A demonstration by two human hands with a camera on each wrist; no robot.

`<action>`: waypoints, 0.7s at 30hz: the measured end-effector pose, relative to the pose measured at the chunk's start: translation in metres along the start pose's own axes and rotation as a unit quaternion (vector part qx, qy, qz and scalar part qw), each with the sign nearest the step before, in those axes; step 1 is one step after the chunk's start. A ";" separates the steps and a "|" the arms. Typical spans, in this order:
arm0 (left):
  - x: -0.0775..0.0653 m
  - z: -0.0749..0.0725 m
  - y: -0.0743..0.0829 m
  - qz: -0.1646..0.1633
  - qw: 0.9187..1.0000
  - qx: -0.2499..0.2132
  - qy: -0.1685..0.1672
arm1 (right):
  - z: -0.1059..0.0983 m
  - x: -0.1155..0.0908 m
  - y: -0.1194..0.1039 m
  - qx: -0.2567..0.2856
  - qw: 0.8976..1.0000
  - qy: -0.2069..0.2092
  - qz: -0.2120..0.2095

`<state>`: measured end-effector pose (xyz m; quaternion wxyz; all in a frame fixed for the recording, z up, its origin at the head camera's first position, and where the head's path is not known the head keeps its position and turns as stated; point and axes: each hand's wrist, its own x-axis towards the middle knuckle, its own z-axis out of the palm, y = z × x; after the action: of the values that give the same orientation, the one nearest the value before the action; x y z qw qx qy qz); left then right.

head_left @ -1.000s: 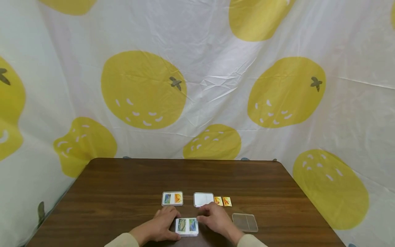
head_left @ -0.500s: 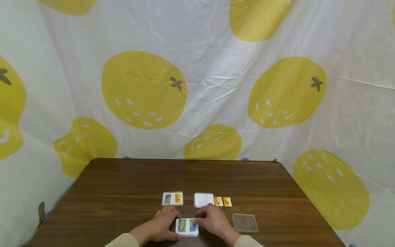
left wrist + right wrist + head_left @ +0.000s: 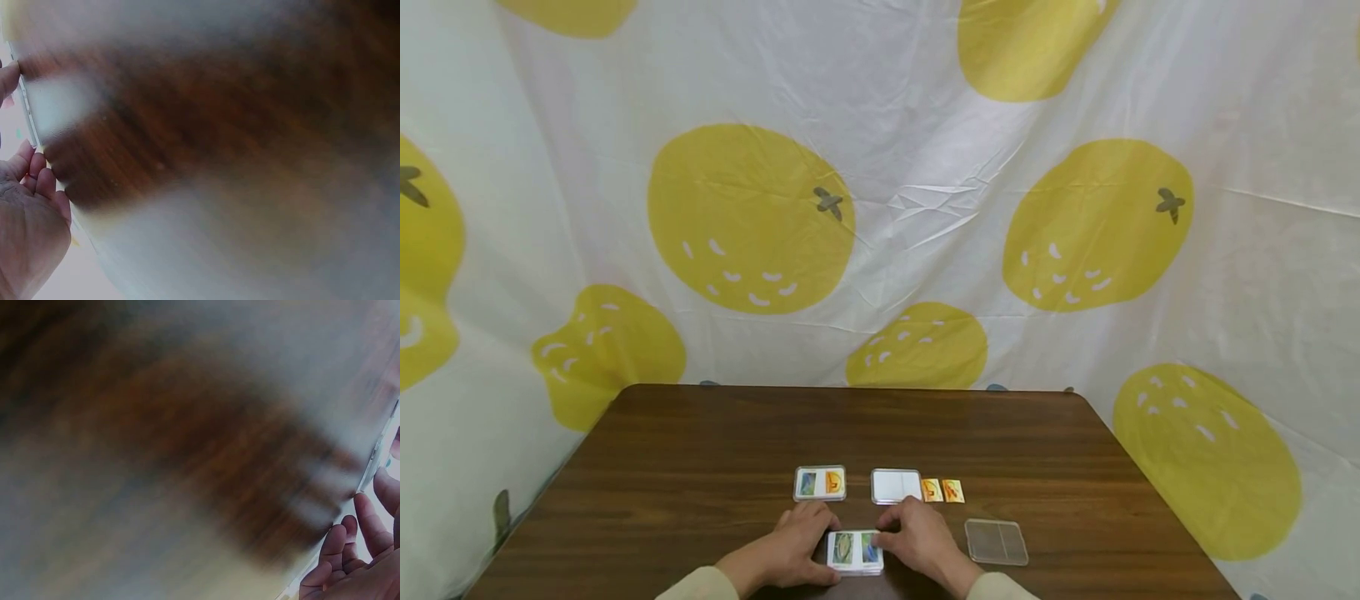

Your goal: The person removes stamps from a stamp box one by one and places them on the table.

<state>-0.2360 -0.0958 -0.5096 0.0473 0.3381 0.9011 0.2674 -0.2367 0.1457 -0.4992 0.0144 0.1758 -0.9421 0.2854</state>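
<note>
A small stack of flat clear cases [image 3: 855, 571] lies near the table's front edge, with a green picture card [image 3: 843, 547] and a blue-green picture card [image 3: 868, 554] side by side on top. My left hand [image 3: 790, 546] holds the stack at its left, thumb at the lower corner and fingers at the upper one. The right hand [image 3: 921, 540] bends over the upper right corner, thumb and index tips close together over the blue-green card's edge. In the left wrist view, the left hand [image 3: 28, 219] shows at the case edge; the right wrist view has the right hand [image 3: 353, 556] there.
On the brown table [image 3: 700, 442], farther back, lie a case with two pictures [image 3: 820, 483], a white-filled case [image 3: 895, 485] and two small orange cards [image 3: 942, 490]. A clear lid [image 3: 997, 542] lies right of my right hand. A lemon-print curtain [image 3: 917, 250] hangs behind.
My right hand has shifted slightly left, its thumb moving from the stack's right edge onto the blue-green card's upper edge. The left hand has stayed in place.
</note>
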 end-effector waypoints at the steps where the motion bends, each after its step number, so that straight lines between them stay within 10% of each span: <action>1: 0.000 0.000 0.000 0.000 1.000 0.000 0.000 | 0.000 0.000 0.000 -0.001 1.000 0.000 0.000; 21: 0.001 0.001 0.000 0.000 1.000 0.001 0.004 | -0.001 0.002 -0.001 -0.011 1.000 0.015 -0.010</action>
<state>-0.2362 -0.0949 -0.5102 0.0428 0.3372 0.9016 0.2676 -0.2378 0.1447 -0.4975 0.0334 0.1806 -0.9430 0.2776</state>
